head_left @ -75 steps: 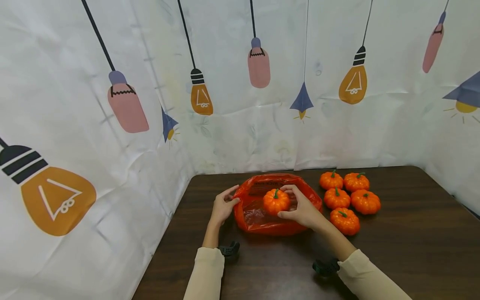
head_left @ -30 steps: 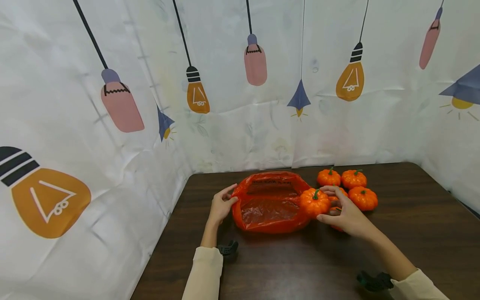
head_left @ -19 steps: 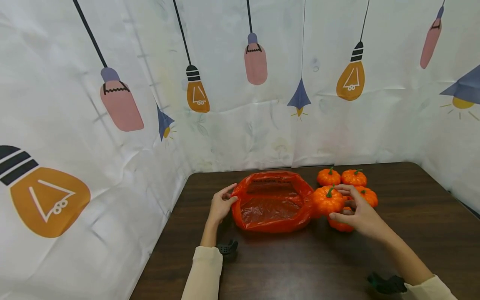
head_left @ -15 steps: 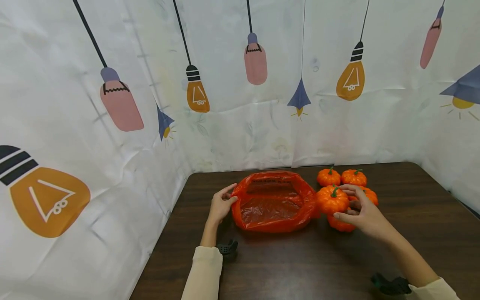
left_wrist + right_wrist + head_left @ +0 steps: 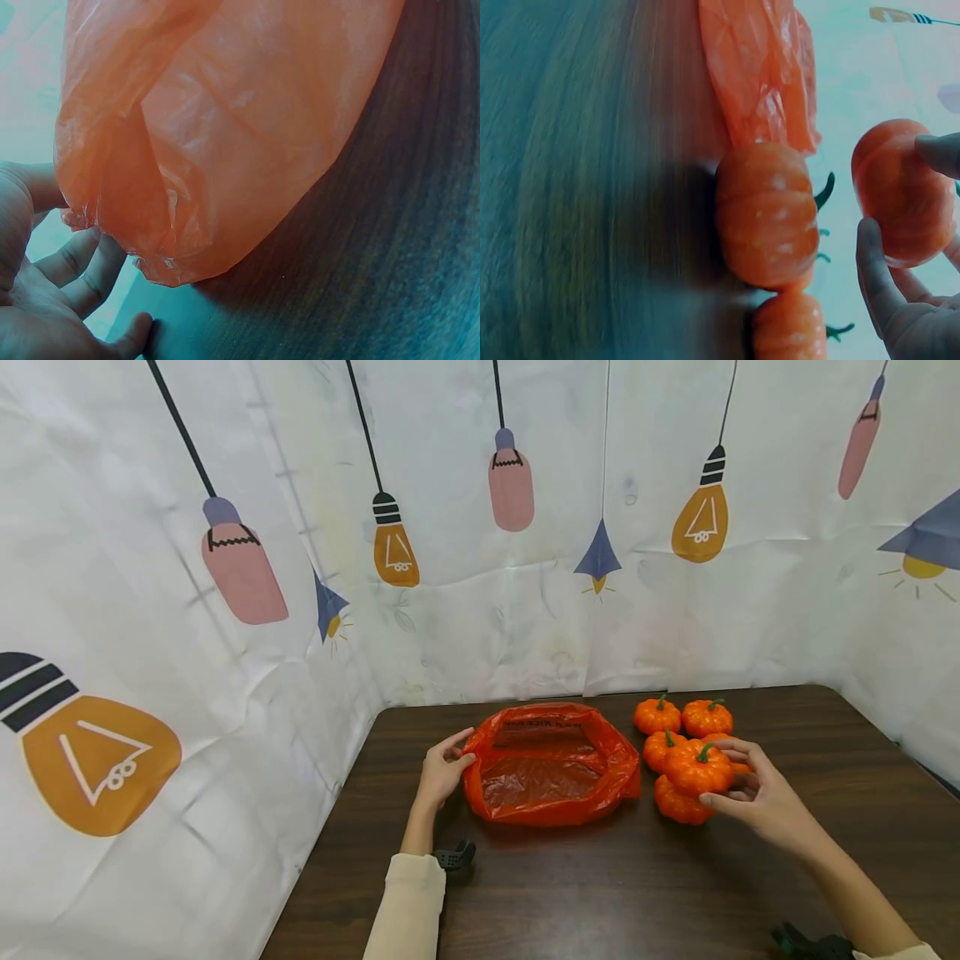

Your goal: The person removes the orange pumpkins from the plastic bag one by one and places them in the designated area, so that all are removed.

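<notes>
My right hand [image 5: 765, 797] grips a small orange pumpkin [image 5: 697, 770] with a green stem, thumb on its near side and fingers on the far side. In the right wrist view the held pumpkin [image 5: 900, 195] is raised off the table, beside another pumpkin [image 5: 766, 216]. My left hand [image 5: 444, 772] pinches the left rim of a red plastic bag [image 5: 553, 810], whose mouth gapes upward. Seen from the left wrist, thin translucent film of the bag [image 5: 247, 135] hangs at the thumb and fingers. No pumpkin shows inside the bag.
Several more pumpkins [image 5: 657, 715] are grouped right of the bag, partly hidden behind the held one. All stand on a dark wooden table [image 5: 555, 893]. A white curtain [image 5: 480, 635] printed with lamps hangs behind and at the left. Black straps [image 5: 456, 856] sit near the wrists.
My right hand has carried the pumpkin from over the bag's mouth rightward to above the other pumpkins. The bag's right side has spread back outward. My left hand keeps its place at the rim.
</notes>
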Demonstrator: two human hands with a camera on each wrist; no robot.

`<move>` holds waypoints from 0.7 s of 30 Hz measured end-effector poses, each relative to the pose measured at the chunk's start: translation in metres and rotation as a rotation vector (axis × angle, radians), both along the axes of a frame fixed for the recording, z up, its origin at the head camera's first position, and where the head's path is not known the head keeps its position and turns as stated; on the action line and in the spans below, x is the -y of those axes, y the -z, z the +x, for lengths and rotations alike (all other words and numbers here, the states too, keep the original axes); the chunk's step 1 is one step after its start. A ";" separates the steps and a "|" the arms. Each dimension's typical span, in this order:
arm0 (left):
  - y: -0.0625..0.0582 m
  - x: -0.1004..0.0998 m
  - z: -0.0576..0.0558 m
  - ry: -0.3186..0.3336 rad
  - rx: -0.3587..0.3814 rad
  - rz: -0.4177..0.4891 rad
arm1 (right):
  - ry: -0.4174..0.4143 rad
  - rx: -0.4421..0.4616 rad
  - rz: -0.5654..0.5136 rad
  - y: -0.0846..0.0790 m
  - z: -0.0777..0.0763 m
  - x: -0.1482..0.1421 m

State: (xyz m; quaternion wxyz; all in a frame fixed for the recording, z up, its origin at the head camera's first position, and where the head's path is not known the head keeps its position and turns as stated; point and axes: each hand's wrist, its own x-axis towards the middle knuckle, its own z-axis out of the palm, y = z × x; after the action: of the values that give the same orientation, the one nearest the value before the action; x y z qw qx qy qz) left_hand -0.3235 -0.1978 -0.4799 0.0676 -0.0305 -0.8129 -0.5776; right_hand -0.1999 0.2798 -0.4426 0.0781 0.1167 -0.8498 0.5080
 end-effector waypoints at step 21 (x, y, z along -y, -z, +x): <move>0.000 0.001 0.001 0.009 -0.002 -0.008 | 0.106 0.068 0.029 0.021 0.013 -0.048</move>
State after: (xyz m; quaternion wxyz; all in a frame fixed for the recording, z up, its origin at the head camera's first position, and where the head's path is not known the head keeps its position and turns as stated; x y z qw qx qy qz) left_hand -0.3223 -0.1989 -0.4802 0.0658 -0.0350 -0.8149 -0.5748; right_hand -0.1866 0.3282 -0.4640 0.0744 0.0552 -0.8643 0.4944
